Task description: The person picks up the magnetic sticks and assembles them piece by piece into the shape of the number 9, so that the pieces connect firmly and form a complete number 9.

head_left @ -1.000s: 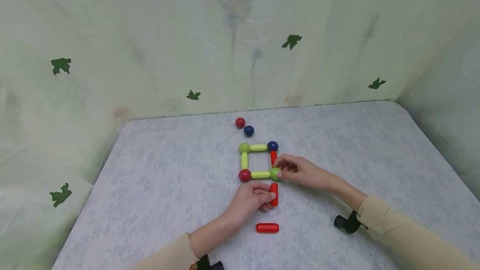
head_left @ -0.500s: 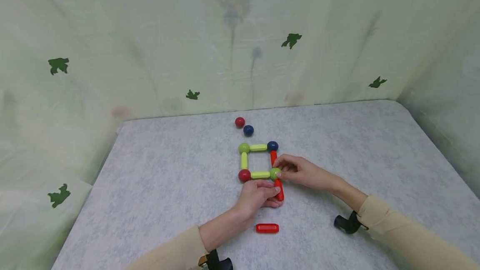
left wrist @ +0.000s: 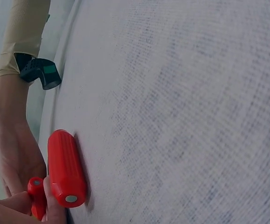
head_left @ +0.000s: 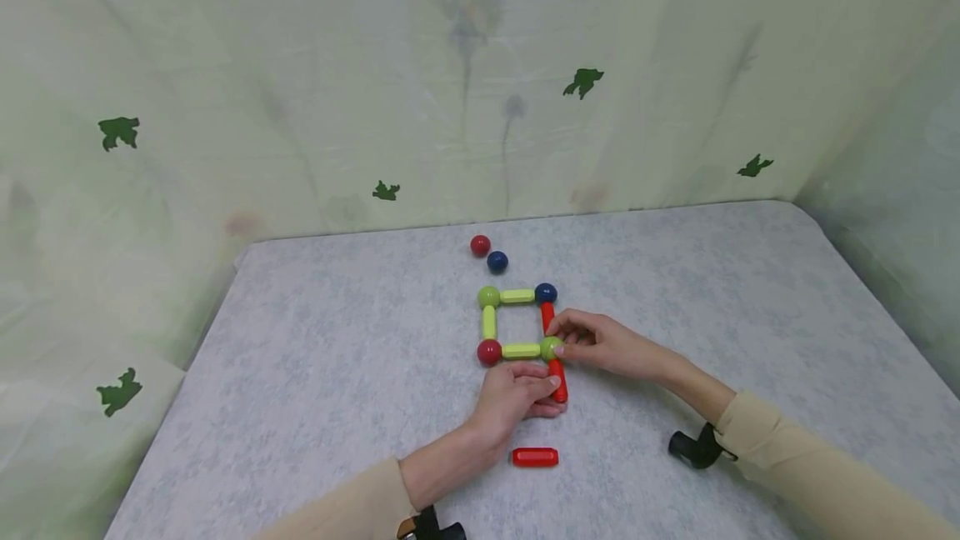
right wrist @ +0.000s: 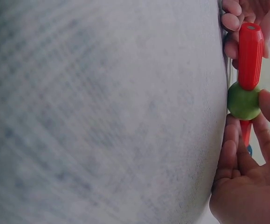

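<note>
My left hand [head_left: 510, 398] pinches a red magnetic rod [head_left: 558, 382] between thumb and fingers. The far end of this rod meets a green ball [right wrist: 243, 101], which my right hand [head_left: 611, 346] grips with thumb and fingertips. That ball forms the near right corner of a flat square. The other corners are a second green ball [head_left: 488, 297], a blue ball [head_left: 546, 293] and a red ball [head_left: 490, 352]. Light green rods [head_left: 517, 296] make three sides; another red rod [head_left: 547, 317], partly behind the right fingers, makes the fourth.
One loose red rod [head_left: 535, 457] lies crosswise on the table [head_left: 337, 340], near the left forearm. Behind the square sit a loose red ball [head_left: 481, 246] and a loose blue ball [head_left: 497, 262]. A pale curtain [head_left: 315, 107] with green leaf shapes hangs at the table's back edge.
My left hand has moved slightly right and away from me, bringing its red rod, now tilted, against the green ball. The right hand keeps its place on that ball.
</note>
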Demonstrator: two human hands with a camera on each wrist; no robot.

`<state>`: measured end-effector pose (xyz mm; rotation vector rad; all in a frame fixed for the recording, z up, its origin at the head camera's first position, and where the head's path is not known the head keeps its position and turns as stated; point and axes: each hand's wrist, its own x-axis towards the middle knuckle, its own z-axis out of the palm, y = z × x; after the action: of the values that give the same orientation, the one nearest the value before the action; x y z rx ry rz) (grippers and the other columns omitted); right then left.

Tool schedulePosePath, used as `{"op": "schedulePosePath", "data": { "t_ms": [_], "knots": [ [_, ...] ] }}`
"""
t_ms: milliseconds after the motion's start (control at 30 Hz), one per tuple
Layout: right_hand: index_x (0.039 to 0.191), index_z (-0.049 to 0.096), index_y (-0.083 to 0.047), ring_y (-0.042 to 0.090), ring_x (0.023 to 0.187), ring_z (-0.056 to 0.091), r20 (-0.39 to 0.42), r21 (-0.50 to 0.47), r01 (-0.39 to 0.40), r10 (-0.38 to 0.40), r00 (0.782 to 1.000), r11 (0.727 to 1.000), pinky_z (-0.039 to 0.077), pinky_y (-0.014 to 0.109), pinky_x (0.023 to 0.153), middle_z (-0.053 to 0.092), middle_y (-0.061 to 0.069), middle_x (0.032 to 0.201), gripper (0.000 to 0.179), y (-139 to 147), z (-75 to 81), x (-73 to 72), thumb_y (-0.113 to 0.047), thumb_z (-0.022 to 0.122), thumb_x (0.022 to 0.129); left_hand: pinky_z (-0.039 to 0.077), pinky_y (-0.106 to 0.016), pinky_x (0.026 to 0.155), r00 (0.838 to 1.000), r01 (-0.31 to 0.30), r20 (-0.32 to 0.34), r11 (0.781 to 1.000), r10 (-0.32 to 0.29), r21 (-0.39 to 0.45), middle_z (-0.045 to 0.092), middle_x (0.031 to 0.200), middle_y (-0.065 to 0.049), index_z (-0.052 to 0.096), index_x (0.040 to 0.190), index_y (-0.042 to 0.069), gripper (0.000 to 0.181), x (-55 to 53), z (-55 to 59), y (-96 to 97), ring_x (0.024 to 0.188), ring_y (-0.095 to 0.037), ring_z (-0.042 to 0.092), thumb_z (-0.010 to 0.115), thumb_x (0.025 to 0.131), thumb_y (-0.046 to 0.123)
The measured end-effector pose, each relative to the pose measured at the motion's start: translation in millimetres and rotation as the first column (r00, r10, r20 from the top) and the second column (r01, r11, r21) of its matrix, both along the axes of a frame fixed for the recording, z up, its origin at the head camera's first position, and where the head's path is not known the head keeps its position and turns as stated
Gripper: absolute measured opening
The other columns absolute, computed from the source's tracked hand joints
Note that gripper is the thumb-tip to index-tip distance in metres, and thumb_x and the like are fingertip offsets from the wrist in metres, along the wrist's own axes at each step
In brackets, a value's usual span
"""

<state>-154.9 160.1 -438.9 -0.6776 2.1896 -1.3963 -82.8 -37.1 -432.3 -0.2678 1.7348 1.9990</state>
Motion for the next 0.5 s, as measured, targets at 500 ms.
{"op": "schedulePosePath", "data": {
  "t_ms": [500],
  "knots": [
    [0.117, 0.060, -0.012, 0.024, 0.092, 0.054, -0.018, 0.025, 0.000, 0.001, 1.000, 1.000, 0.046, 0.029, 0.077, 0.059, 0.006, 0.099, 0.022, 1, -2.1, 0.2, -0.020, 0.064, 0.097, 0.057, -0.035, 0.074, 0.996, 0.086, -0.018, 0.994, -0.087, -0.067, 0.070, 0.097, -0.015, 0.062, 0.114, -0.008, 0.024, 5.0, 9.5, -21.7, 0.083, -0.024, 0.070, 0.061, 0.097, 0.009]
  ]
}}
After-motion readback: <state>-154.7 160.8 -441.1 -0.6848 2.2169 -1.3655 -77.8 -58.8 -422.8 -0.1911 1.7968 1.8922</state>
